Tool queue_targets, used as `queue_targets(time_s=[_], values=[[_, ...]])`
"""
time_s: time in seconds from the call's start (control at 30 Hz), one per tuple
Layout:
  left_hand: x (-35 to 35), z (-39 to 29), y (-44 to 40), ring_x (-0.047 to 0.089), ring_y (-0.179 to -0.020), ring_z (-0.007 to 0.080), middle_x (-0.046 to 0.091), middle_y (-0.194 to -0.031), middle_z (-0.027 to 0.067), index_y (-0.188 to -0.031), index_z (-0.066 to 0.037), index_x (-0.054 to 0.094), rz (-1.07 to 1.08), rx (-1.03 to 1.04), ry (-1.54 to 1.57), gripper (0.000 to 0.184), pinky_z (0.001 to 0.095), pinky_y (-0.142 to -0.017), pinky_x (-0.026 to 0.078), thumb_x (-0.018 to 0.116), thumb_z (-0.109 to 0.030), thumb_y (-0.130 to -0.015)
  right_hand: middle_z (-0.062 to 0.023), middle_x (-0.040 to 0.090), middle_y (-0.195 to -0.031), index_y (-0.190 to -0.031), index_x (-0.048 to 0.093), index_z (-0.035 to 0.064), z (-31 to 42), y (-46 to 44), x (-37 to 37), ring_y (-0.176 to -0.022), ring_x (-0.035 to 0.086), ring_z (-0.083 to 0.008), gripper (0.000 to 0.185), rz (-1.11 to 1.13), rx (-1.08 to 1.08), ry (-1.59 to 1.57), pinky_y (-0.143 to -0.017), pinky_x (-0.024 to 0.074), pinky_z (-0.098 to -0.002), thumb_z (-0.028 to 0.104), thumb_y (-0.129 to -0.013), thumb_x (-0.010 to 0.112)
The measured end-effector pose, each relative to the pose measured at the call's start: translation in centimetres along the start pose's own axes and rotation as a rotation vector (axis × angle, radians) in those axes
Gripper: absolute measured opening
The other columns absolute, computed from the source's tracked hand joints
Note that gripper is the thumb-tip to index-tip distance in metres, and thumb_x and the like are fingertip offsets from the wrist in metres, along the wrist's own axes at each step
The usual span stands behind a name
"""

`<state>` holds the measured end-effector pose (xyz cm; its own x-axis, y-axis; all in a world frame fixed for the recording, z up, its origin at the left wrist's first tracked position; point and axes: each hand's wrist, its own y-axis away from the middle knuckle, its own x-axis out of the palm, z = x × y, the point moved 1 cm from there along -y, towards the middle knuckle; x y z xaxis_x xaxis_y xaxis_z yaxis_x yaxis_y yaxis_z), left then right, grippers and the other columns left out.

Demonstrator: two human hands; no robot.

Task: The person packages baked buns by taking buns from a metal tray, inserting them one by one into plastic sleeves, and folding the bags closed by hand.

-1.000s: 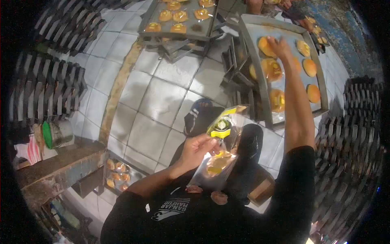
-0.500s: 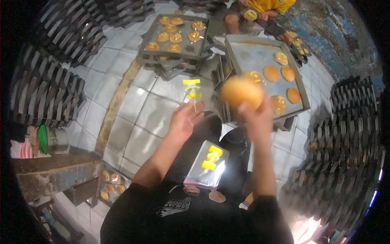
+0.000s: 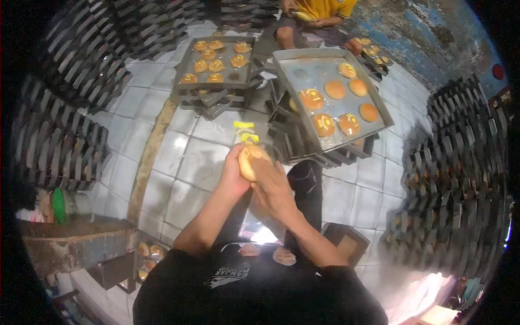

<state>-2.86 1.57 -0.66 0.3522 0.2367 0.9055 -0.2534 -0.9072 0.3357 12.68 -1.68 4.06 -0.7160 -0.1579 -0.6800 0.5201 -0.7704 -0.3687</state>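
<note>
A round golden bun (image 3: 249, 163) is between my two hands, above my lap. My left hand (image 3: 233, 172) holds its left side and also has a clear plastic bag with yellow print (image 3: 246, 131), which sticks out beyond the fingertips. My right hand (image 3: 273, 187) lies against the bun's right side, its fingers over the top. More clear plastic shines on my lap under the hands. To the right and ahead, a metal tray (image 3: 331, 142) bears bagged buns with yellow print and several bare buns (image 3: 334, 89).
Another tray (image 3: 213, 85) of bagged buns tops a stack ahead on the left. A person in a yellow shirt (image 3: 324, 8) sits beyond the right tray. Stacked dark trays (image 3: 449, 179) line the right side. A green-rimmed container (image 3: 58, 205) stands at left.
My right hand has brought the bun from the tray side to my left hand, and both hands now meet around it. The view has shifted, bringing more of the other person into sight.
</note>
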Motion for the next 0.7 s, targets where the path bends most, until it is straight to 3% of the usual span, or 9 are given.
queue_targets(time_s=[0.1, 0.13, 0.3, 0.43, 0.5, 0.53, 0.57, 0.63, 0.7], values=[[1.0, 2.6, 2.1, 0.062, -0.12, 0.0273, 0.066, -0.127, 0.0121, -0.136, -0.007, 0.056, -0.235, 0.232, -0.108, 0.039, 0.0423, -0.111, 0.045, 0.057, -0.026, -0.102, -0.0245, 0.055, -0.144, -0.141, 0.052, -0.0016, -0.6, -0.4, 1.8, -0.139, 0.048, -0.0381, 0.056, 0.004, -0.051, 0.193, -0.122, 0.0218, -0.0587, 0.006, -0.087, 0.065], [0.7, 4.1, 2.4, 0.062, -0.121, 0.0217, 0.063, -0.132, 0.0048, -0.138, -0.012, 0.054, -0.129, 0.311, -0.313, 0.042, 0.0365, -0.104, 0.049, 0.06, -0.033, -0.102, -0.0255, 0.053, -0.145, -0.142, 0.05, -0.0043, -0.3, -1.0, 0.8, -0.139, 0.048, -0.0388, 0.059, -0.001, -0.068, 0.23, -0.124, 0.0182, -0.0582, 0.004, -0.086, 0.063], [1.5, 2.3, 1.2, 0.061, -0.118, 0.0197, 0.062, -0.129, 0.0034, -0.139, -0.014, 0.052, -0.127, 0.34, -0.27, 0.041, 0.0367, -0.102, 0.049, 0.061, -0.028, -0.101, -0.0291, 0.056, -0.138, -0.136, 0.053, -0.0065, -1.5, -2.7, 0.1, -0.137, 0.048, -0.0423, 0.064, 0.029, -0.133, 0.224, -0.123, 0.021, -0.0594, 0.008, -0.076, 0.069], [4.2, 3.5, -0.2, 0.062, -0.113, 0.0208, 0.063, -0.122, 0.0049, -0.134, -0.014, 0.053, -0.187, 0.54, -0.251, 0.04, 0.0385, -0.1, 0.05, 0.062, -0.035, -0.102, -0.0212, 0.063, -0.125, -0.128, 0.059, -0.0001, -2.8, -4.1, -0.5, -0.123, 0.058, -0.039, 0.056, 0.053, -0.2, 0.349, -0.12, 0.0244, -0.0607, 0.004, -0.073, 0.072], [5.3, 2.7, 0.5, 0.062, -0.114, 0.0221, 0.064, -0.12, 0.0069, -0.133, -0.013, 0.054, -0.311, 0.395, -0.098, 0.043, 0.0402, -0.099, 0.051, 0.058, -0.043, -0.103, -0.0142, 0.068, -0.113, -0.115, 0.065, 0.0008, 0.1, -4.7, -3.2, -0.109, 0.064, -0.0353, 0.028, 0.049, -0.211, 0.073, -0.106, 0.0438, -0.0543, 0.003, -0.087, 0.065], [-0.2, 1.8, -2.0, 0.062, -0.118, 0.0239, 0.064, -0.124, 0.0084, -0.135, -0.013, 0.053, -0.015, 0.335, -0.022, 0.051, 0.0469, -0.101, 0.052, 0.052, -0.052, -0.104, -0.0127, 0.07, -0.109, -0.109, 0.064, 0.0006, 1.4, -3.5, -4.1, -0.087, 0.069, -0.0275, 0.017, 0.093, -0.115, -0.182, -0.08, 0.056, -0.0413, 0.005, -0.092, 0.066], [-0.4, 0.6, -2.0, 0.062, -0.118, 0.0239, 0.064, -0.124, 0.0084, -0.135, -0.013, 0.053, -0.02, 0.334, -0.015, 0.051, 0.0469, -0.101, 0.052, 0.052, -0.052, -0.104, -0.0127, 0.07, -0.109, -0.109, 0.064, 0.0006, 1.2, -1.9, -4.3, -0.087, 0.069, -0.0275, 0.017, 0.101, -0.11, -0.181, -0.08, 0.056, -0.0413, 0.005, -0.092, 0.066], [-0.3, -1.1, -2.2, 0.063, -0.118, 0.0315, 0.063, -0.129, 0.0143, -0.137, -0.01, 0.053, 0.0, 0.394, 0.154, 0.066, 0.0565, -0.105, 0.051, 0.041, -0.065, -0.103, -0.0118, 0.071, -0.106, -0.104, 0.062, 0.0011, 0.9, 0.7, -4.4, -0.067, 0.064, -0.0144, 0.011, 0.492, 0.365, -1.396, -0.055, 0.0505, -0.0275, 0.008, -0.097, 0.067], [-0.5, -1.4, -1.8, 0.061, -0.125, 0.0327, 0.061, -0.135, 0.0156, -0.141, -0.009, 0.052, 0.041, 0.342, 0.257, 0.069, 0.0626, -0.108, 0.048, 0.039, -0.066, -0.103, -0.0113, 0.07, -0.104, -0.099, 0.06, 0.0016, 1.7, 0.8, -3.2, -0.062, 0.058, -0.0057, 0.008, 0.305, 0.465, -1.206, -0.049, 0.0432, -0.0217, 0.006, -0.099, 0.067]])
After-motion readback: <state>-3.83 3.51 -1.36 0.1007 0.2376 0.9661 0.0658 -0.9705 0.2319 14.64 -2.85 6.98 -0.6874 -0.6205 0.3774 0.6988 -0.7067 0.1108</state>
